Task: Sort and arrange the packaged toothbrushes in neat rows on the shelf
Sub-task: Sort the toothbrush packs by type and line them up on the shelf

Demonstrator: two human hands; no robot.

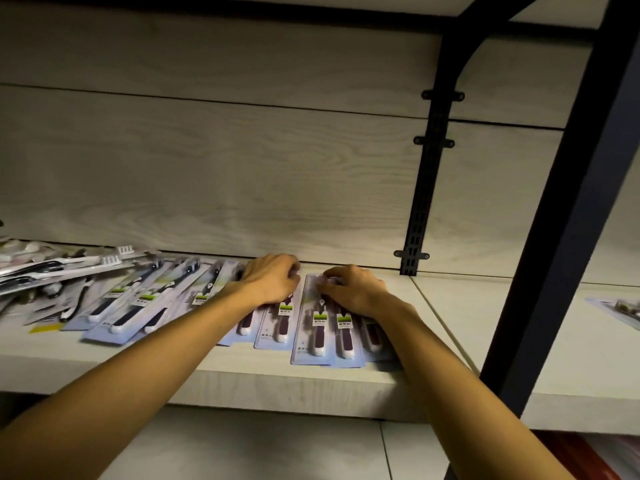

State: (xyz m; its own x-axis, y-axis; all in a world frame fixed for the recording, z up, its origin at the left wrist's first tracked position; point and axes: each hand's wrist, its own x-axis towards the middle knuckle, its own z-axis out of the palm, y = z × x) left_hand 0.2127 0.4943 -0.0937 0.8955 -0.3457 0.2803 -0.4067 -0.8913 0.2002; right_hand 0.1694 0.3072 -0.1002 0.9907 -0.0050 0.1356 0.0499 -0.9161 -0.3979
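Both hands palm-down on packs, centre frame. Left hand [273, 278] fingers curled over pack tops; right hand [353, 289] curled, pressing purple packs [325, 327]. Grasp unclear. Square tops against back wall [242, 161], edges parallel; jumbled pile [52, 275] left unsorted.

The single head view looks forward and slightly down, close to the shelf [242, 372]. It faces the back panel [242, 168]. Only near edge and underside overhead show.
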